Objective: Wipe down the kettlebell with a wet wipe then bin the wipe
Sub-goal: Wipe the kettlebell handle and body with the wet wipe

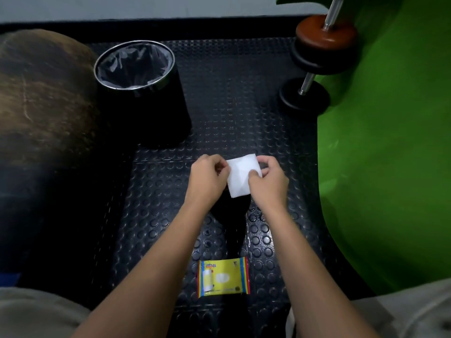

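Gym floor corner: mat, ball, weights and wall.

A black rubber floor mat with raised round studs [244, 113] covers the ground; a large brown rounded ball with a worn surface [41, 93] sits at the left edge; at the upper right a chrome bar carries a brown round weight plate [324, 35] above black round weight plates [305, 98] resting on the mat; a big bright green curved shape [390, 154] fills the right side; a pale grey wall [146, 6] runs along the top.
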